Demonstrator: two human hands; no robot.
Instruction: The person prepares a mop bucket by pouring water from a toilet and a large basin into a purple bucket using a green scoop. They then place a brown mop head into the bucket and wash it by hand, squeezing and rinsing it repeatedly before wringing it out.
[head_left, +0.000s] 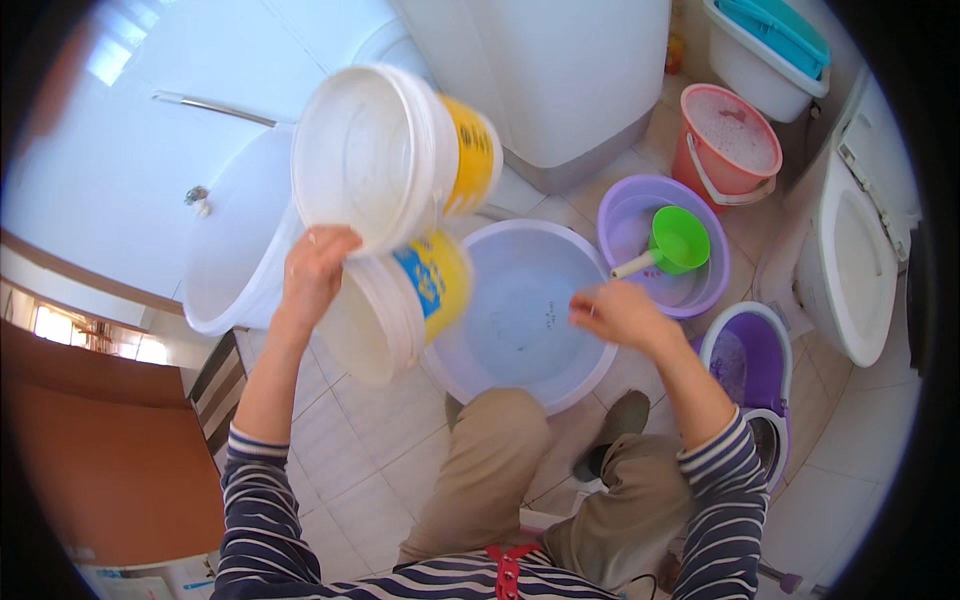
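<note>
My left hand (319, 262) grips the rim of a white plastic bucket (352, 161) with a yellow label, tilted so that its mouth faces me. Below it is a second white bucket (375, 322) with a yellow and blue label, also tilted; how it is held is hidden. My right hand (611, 315) is over the right side of a large pale plastic basin (495, 262) on the floor, fingers bent and holding nothing that I can see. Just beyond that hand, a green dipper (679, 240) lies in a purple basin (611, 202).
Behind the purple basin stands a pink bucket (682, 161) of foamy water. A purple mop bucket (780, 337) and a toilet (862, 277) are at the right. A white appliance (562, 82) stands ahead. Nested tubs (757, 60) sit at the upper right, a white tub (232, 240) at the left.
</note>
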